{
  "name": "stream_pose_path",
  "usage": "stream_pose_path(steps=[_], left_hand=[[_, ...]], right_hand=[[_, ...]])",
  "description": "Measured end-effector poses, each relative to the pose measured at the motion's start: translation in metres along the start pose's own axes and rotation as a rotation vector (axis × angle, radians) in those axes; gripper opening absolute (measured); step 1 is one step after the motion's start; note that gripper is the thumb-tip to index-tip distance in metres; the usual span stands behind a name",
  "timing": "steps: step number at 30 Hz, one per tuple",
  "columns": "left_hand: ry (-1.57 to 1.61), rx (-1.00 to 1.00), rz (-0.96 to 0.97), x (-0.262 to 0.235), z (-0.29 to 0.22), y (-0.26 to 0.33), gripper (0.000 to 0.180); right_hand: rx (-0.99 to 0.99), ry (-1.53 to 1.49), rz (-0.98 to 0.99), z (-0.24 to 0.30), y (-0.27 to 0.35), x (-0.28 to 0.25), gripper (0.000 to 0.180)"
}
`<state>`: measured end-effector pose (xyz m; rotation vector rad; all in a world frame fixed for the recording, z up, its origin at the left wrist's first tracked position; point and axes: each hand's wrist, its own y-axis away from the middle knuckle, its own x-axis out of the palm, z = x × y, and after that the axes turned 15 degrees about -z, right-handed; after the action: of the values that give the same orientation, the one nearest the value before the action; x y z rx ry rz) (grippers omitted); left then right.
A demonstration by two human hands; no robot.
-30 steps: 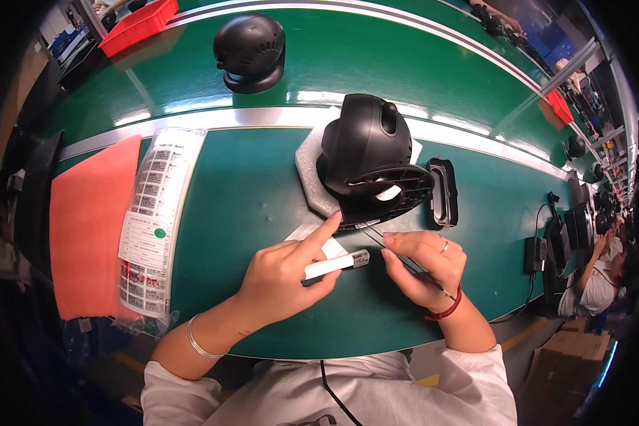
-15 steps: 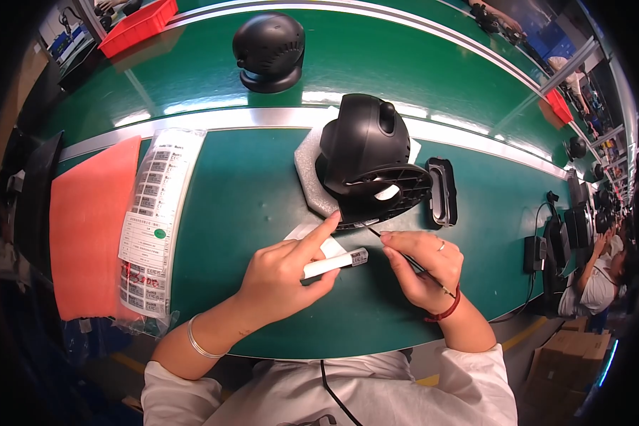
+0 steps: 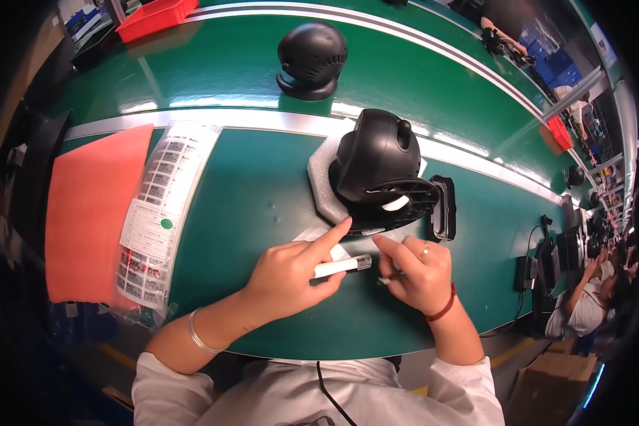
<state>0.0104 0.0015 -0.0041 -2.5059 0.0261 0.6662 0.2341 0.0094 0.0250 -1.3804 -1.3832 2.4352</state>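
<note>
A black rounded plastic housing (image 3: 378, 160) rests tilted on a grey foam pad (image 3: 321, 186), its base rim turned toward me. A small label (image 3: 373, 231) lies on that rim. My left hand (image 3: 287, 277) is closed on a white label strip (image 3: 334, 268), while its index finger reaches to the rim beside the label. My right hand (image 3: 420, 273) is curled, with the index fingertip close to the rim. A small tip (image 3: 384, 281) pokes out below its fingers, apparently of the tweezers; the rest is hidden by the hand.
A black oblong frame (image 3: 443, 209) sits right of the housing. At left lie a bagged stack of label sheets (image 3: 165, 206) and an orange sheet (image 3: 96, 213). Another black rounded unit (image 3: 312, 58) stands on the far green surface, with a red tray (image 3: 156, 18) behind. A power adapter (image 3: 526, 272) is at right.
The tweezers have left the rim and are tucked into my right hand, whose index finger now points at the label. The view has shifted slightly; my left hand keeps the strip.
</note>
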Motion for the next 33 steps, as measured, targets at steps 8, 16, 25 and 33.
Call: stream_pose_path(steps=[8,16,25,33], left_hand=[[0.008,-0.03,0.046,-0.001,-0.002,0.005,0.067],[0.015,0.014,0.035,0.0,0.0,0.006,0.065],[0.005,0.027,0.034,0.001,0.001,0.006,0.065],[0.006,0.025,0.038,0.0,0.0,0.006,0.065]], right_hand=[[0.03,0.062,-0.07,0.0,-0.004,0.02,0.013],[0.283,-0.143,-0.028,0.003,-0.005,0.016,0.009],[0.369,-0.186,-0.078,0.004,-0.002,0.021,0.006],[0.487,-0.196,-0.14,0.009,0.007,0.025,0.008]])
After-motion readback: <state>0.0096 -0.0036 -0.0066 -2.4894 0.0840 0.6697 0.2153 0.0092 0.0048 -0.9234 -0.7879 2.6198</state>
